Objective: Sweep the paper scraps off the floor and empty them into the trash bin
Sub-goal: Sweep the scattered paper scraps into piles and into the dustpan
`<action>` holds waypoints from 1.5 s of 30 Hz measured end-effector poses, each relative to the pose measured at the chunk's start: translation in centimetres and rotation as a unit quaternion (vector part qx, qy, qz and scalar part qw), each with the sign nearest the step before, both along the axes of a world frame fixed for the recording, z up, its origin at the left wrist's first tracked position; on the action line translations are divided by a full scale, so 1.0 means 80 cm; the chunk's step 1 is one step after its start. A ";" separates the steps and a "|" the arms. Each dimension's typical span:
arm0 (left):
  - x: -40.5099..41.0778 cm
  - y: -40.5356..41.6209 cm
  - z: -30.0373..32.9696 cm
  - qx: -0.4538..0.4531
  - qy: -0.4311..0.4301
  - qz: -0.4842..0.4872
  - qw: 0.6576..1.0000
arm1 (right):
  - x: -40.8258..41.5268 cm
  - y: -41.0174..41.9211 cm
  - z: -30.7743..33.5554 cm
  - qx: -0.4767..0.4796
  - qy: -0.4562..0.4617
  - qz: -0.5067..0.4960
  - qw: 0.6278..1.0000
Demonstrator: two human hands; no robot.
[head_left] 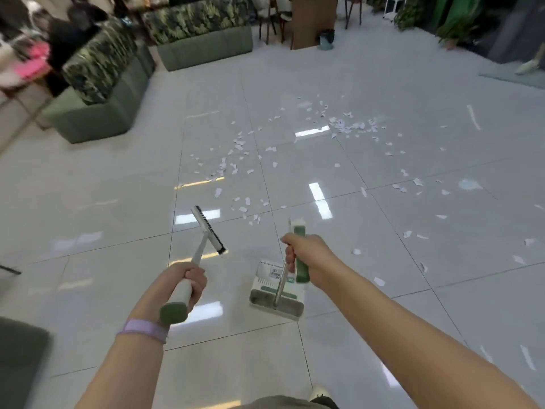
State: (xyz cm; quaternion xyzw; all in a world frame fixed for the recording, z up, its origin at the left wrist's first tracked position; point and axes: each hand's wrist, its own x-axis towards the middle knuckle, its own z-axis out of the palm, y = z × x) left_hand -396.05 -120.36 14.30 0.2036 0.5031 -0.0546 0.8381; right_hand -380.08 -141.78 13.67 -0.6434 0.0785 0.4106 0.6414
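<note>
A broom (206, 228) is gripped in the left hand (188, 278), the fingers curled round its pale handle just above the green end cap. A dustpan (277, 293) is held by the right hand (300, 255), which is closed round the green grip of its upright handle. The pan appears to hang just above the floor (88, 202); contact cannot be confirmed.

The scraps (348, 126) are spread over the tiles ahead of the dustpan, none yet gathered, so the task is judged to be at its start. The nearest few lie just beyond the broom head and the dustpan handle; the thickest cluster lies much farther ahead and to the right, with loose pieces trailing off to the dustpan's right side. The scatter runs as a band from near-left to far-right. The broom head is angled across this band, its bristle edge turned to the right, and is the tool nearer the closest scraps; the right hand is nearer the far cluster.

What may be the bin (326, 39) is seen far beyond the scraps, against a wooden column (312, 22).

A printed label is carried on the dustpan, but its writing is too blurred to be read.
</note>
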 end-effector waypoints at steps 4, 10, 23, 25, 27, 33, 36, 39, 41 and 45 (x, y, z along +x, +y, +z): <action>0.020 -0.014 0.048 0.004 -0.058 0.073 0.996 | 0.026 0.020 0.062 0.062 0.044 0.004 0.997; 0.032 -0.028 0.082 -0.001 -0.186 0.187 0.965 | 0.007 0.007 0.114 0.108 0.117 0.006 0.987; 0.091 -0.020 0.073 -0.007 -0.217 0.179 0.960 | 0.034 0.006 0.129 0.121 0.083 -0.031 0.989; 0.105 -0.011 0.069 0.001 -0.211 0.165 0.963 | 0.035 0.015 0.126 0.106 0.066 -0.029 0.992; 0.123 0.001 0.059 0.011 -0.201 0.158 0.967 | 0.042 0.026 0.122 0.092 0.052 -0.027 0.994; 0.176 0.065 0.014 0.046 -0.152 0.164 0.974 | 0.088 0.076 0.112 0.054 0.028 -0.021 0.998; 0.206 0.101 -0.008 0.088 -0.121 0.136 0.979 | 0.117 0.114 0.104 0.037 0.022 -0.012 0.999; 0.234 0.147 -0.027 0.109 -0.093 0.114 0.983 | 0.147 0.159 0.092 0.015 0.015 -0.010 1.000; 0.251 0.186 -0.038 0.104 -0.087 0.128 0.982 | 0.166 0.187 0.081 0.004 0.011 -0.011 1.000; 0.276 0.264 -0.063 0.092 -0.049 0.135 0.985 | 0.197 0.238 0.058 -0.025 -0.007 -0.002 1.000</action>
